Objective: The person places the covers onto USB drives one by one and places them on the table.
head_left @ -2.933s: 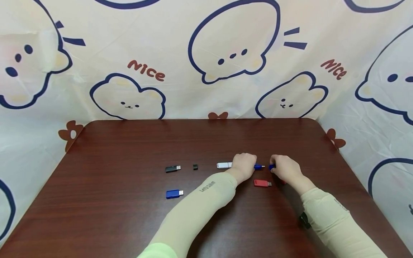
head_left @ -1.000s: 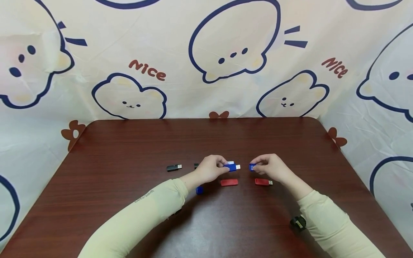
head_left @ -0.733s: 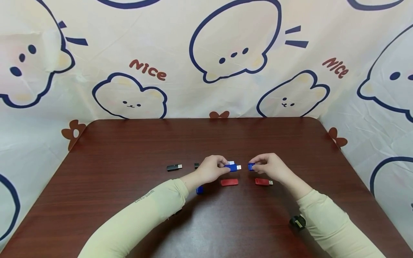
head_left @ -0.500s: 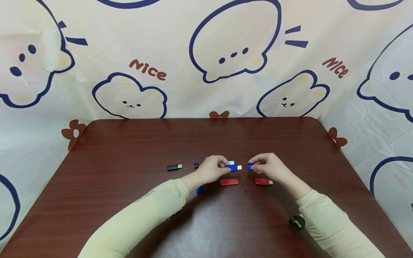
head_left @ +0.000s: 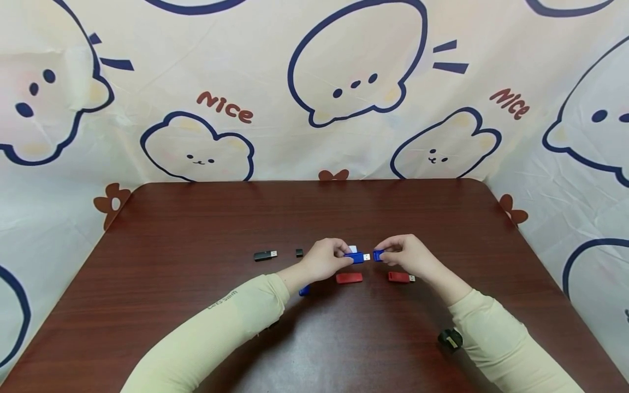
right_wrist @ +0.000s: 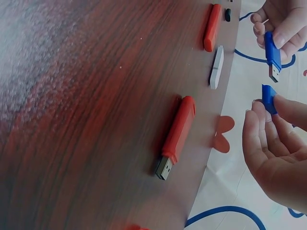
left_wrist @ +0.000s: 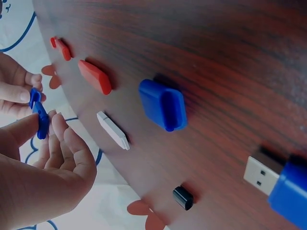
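Observation:
My left hand (head_left: 321, 259) pinches a blue USB flash drive (head_left: 356, 257) between thumb and fingers, its metal plug pointing right. Across a small gap, the thumb and fingers of my right hand (head_left: 408, 255) pinch a blue cap (head_left: 377, 255). Plug and cap are roughly in line and apart, as the right wrist view also shows with the drive (right_wrist: 272, 55) and cap (right_wrist: 269, 98). Both pieces are held above the table. Behind the left fingertips, a white stick-shaped piece (left_wrist: 112, 130) lies on the wood, partly hidden in the head view.
A red cap (head_left: 349, 278) and a red USB drive (head_left: 400, 278) lie nearer than the hands. To the left are a black USB drive (head_left: 265, 255) and a small black cap (head_left: 299, 253). Another blue cap (left_wrist: 163, 105) and blue USB drive (left_wrist: 290, 189) lie near the left forearm.
Both hands have shifted left since the first frame, bringing the blue drive and cap along. Over the last second the right hand moves the cap left, narrowing the gap to the plug.

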Demonstrator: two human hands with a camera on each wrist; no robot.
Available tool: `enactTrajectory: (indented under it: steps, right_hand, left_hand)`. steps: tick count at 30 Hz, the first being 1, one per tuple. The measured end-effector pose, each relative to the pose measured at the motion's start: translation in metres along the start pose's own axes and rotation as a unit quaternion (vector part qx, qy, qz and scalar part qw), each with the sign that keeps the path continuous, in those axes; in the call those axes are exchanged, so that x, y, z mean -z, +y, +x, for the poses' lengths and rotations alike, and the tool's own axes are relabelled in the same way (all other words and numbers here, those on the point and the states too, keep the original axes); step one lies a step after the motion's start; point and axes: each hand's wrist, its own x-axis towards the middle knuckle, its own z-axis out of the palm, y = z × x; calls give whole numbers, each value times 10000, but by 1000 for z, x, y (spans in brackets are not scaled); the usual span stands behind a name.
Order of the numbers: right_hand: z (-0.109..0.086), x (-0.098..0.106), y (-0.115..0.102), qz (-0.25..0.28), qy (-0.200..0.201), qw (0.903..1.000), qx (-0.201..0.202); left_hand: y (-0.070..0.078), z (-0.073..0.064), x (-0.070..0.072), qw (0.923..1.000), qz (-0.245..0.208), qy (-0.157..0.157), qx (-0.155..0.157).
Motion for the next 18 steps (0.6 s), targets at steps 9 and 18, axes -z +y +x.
enactTrajectory:
  steps: [9,18]
  right_hand:
    - [0,-2,-1,4,-27,9999,101]
    - [-1,-5,-2,51,-60,9998,184]
  left_hand:
    - [-1,2,-3,9998,-100,-127,77]
    - [0,2,-4,9998,-121,-123,106]
